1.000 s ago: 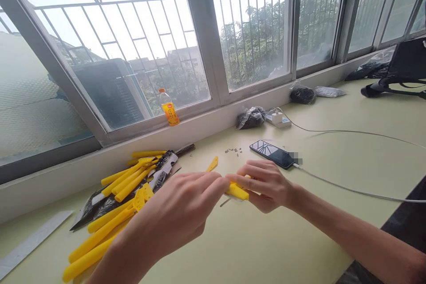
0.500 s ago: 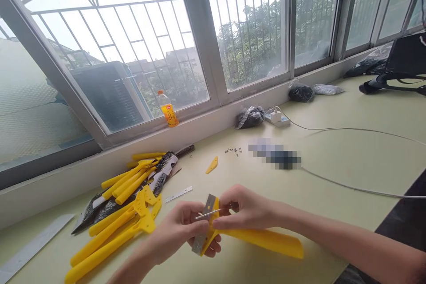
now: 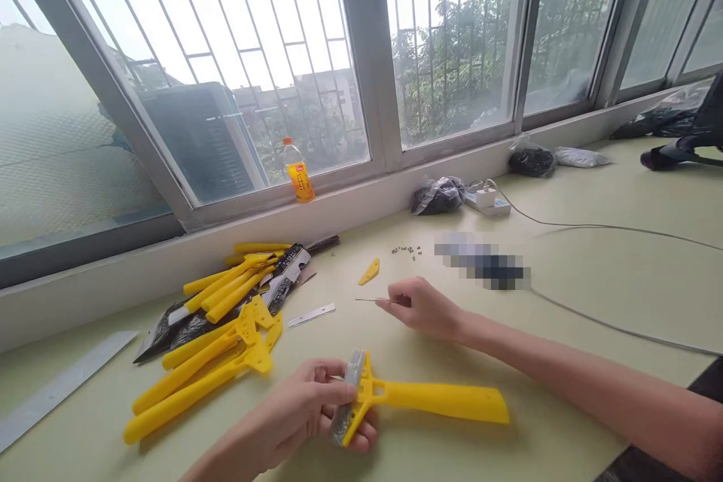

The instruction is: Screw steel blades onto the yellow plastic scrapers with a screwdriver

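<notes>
A yellow-handled scraper lies across the front of the table, its handle pointing right. My left hand pinches its head, with the thumb on the grey metal blade and the fingers beneath. Beyond the scraper, my right hand is closed around a thin metal screwdriver, whose shaft points left. A loose yellow plate lies just past the screwdriver, and small screws are scattered behind my right hand. A blade strip lies left of the screwdriver tip.
Several yellow handles and black packaging are piled at the left, near a long metal strip. Along the wall are a bottle, bagged items and a power strip. A cable crosses the right side.
My right hand has moved away from the scraper head, up and to the right, with the screwdriver. My left hand still holds the head. The view has shifted slightly.
</notes>
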A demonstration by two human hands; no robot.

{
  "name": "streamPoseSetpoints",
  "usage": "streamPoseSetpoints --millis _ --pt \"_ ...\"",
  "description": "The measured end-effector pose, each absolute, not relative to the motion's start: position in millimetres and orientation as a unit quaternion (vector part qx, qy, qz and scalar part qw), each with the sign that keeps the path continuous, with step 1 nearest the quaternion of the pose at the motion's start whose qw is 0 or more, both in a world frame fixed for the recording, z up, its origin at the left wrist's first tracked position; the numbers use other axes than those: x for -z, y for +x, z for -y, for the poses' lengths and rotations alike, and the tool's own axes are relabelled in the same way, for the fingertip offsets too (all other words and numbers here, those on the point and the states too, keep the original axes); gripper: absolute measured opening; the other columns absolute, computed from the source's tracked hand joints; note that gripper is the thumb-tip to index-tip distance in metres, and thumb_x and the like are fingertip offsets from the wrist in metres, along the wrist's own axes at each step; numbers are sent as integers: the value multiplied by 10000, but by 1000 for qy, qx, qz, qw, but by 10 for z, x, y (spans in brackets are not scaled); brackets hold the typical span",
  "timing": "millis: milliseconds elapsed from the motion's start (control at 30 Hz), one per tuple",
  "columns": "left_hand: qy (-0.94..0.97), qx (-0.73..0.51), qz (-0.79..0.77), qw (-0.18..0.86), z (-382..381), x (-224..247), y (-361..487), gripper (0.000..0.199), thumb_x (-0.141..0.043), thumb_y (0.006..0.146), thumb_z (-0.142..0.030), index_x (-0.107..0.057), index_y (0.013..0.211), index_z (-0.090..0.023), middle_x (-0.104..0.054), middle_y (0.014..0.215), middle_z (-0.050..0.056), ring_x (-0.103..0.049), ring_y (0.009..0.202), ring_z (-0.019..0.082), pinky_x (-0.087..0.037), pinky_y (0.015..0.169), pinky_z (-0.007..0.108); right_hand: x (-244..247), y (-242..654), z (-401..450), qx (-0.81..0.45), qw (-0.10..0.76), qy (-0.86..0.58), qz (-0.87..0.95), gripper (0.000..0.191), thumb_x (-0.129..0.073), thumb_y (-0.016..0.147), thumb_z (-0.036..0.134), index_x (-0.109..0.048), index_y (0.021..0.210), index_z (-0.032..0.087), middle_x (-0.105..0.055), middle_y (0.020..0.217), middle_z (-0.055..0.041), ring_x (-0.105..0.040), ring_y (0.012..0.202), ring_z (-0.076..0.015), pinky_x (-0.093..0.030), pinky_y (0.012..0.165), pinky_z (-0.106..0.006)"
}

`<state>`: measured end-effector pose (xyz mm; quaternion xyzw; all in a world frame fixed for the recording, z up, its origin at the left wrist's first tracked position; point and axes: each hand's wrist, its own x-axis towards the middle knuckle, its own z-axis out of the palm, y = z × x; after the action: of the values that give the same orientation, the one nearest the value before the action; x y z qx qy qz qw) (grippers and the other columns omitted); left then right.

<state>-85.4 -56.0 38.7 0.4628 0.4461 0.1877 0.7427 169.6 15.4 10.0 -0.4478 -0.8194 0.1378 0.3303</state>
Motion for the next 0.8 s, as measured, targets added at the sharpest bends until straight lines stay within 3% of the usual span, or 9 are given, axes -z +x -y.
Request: streamPoseSetpoints --millis 67,133,233,433,600,700,800 --pt "461 -176 -445 747 551 -390 -869 305 -711 839 -254 -641 1060 -55 -756 932 228 -764 779 250 -618 730 329 -157 1730 -398 -114 318 -444 830 288 -573 969 300 -591 712 169 -583 713 -7 -452 630 -124 -339 621 -257" --pt "461 -173 -439 752 540 -391 -874 301 -709 834 -243 -651 1058 -51 -754 947 235 -767 799 255 -621 738 327 -234 1749 -663 -107 290 -433 847 129 -581 940 211 -694 888 178 -683 966 -66 -565 759 -156 -378 710 -270" --pt "462 -173 -429 757 523 -389 -873 302 -712 826 -235 -662 1054 -44 -750 969 244 -768 808 258 -625 746 331 -334 1755 -1037 -127 227 -420 870 251 -610 874 131 -746 1059 231 -691 1174 -76 -637 945 -199 -399 780 -266" --pt "457 -157 -420 768 493 -371 -880 294 -707 826 -230 -677 1057 -50 -753 972 250 -773 799 257 -630 736 321 -428 1780 -1467 -202 98 -439 870 231 -750 740 247 -793 961 193 -720 1038 -74 -641 857 -214 -403 684 -267" --pt "456 -146 -410 776 476 -365 -888 289 -694 830 -218 -681 1055 -37 -753 937 250 -777 810 268 -634 724 309 -541 1867 -1431 -272 27 -479 834 459 -876 549 466 -770 903 193 -684 900 -45 -603 747 -192 -377 597 -263" --pt "453 -144 -408 779 467 -354 -900 281 -688 831 -215 -680 1055 -46 -754 946 244 -777 825 269 -631 726 301 -579 1916 -1293 -306 10 -490 816 454 -886 505 530 -698 718 176 -554 670 13 -469 584 -126 -291 522 -252" --pt "461 -142 -402 778 463 -355 -906 291 -668 843 -219 -686 1079 -50 -757 958 238 -776 831 255 -627 737 294 -609 1934 -1107 -325 36 -473 818 449 -827 597 556 -586 594 177 -382 576 56 -318 543 -94 -202 504 -260"
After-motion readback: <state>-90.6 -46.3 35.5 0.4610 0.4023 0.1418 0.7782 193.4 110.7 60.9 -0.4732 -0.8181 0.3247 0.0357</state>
